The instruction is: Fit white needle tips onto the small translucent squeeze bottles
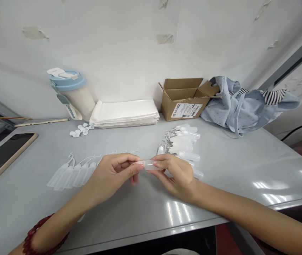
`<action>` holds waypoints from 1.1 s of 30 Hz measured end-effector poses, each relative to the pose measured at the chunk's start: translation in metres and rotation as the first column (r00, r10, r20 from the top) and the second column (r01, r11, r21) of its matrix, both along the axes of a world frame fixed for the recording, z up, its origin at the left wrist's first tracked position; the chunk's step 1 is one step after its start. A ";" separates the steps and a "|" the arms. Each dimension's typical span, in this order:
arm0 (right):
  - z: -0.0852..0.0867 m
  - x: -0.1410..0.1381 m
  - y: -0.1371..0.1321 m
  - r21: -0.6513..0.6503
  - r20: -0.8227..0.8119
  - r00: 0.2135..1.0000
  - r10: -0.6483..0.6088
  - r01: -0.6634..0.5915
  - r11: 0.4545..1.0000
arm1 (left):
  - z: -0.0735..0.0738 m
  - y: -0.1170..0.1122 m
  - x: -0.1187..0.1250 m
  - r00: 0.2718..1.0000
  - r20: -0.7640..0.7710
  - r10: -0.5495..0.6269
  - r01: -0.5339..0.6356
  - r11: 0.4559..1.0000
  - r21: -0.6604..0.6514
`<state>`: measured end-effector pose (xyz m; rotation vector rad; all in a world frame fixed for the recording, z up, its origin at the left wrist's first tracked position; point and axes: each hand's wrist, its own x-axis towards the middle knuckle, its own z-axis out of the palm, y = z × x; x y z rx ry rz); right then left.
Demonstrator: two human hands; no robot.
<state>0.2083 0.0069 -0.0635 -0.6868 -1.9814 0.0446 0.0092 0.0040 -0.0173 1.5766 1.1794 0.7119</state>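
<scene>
The right hand (pixel 179 174) pinches a translucent tube (pixel 149 165), the left hand (pixel 115 173) seemingly gripping its end.

Translucent tube (pixel 149 165) in right grip (pixel 179 175)

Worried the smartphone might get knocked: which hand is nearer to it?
Left. The left hand is to the right of the smartphone; the right hand is farther right.

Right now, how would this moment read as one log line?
left hand: pinching one end of translucent tube | right hand: holding its other end | nearby: tube row, tube pile | back: cardboard box
</scene>
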 end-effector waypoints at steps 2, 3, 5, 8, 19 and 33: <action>-0.002 0.000 0.000 -0.047 -0.014 1.000 0.005 -0.006 0.999 | -0.002 -0.002 0.000 1.000 -0.014 0.007 -0.006 0.994 0.106; -0.003 -0.001 -0.001 -0.068 -0.022 1.000 0.009 -0.011 0.998 | -0.003 -0.002 0.000 1.000 -0.023 0.005 -0.001 0.987 0.163; -0.004 -0.001 -0.001 -0.115 -0.036 0.999 0.014 -0.018 0.993 | -0.004 -0.003 0.001 0.999 -0.045 0.002 0.010 0.967 0.256; -0.003 -0.001 -0.001 -0.162 -0.044 0.999 0.009 -0.016 0.987 | -0.003 -0.001 0.002 0.997 -0.075 0.011 0.009 0.966 0.260; 0.002 0.002 0.000 -0.009 0.038 0.998 0.056 -0.055 0.998 | 0.002 0.000 -0.003 0.960 -0.203 -0.191 0.194 0.981 -0.002; 0.018 -0.001 0.000 -0.817 -0.373 0.928 0.013 -0.335 0.470 | -0.004 -0.001 0.001 0.950 -0.291 -0.115 0.196 0.943 0.269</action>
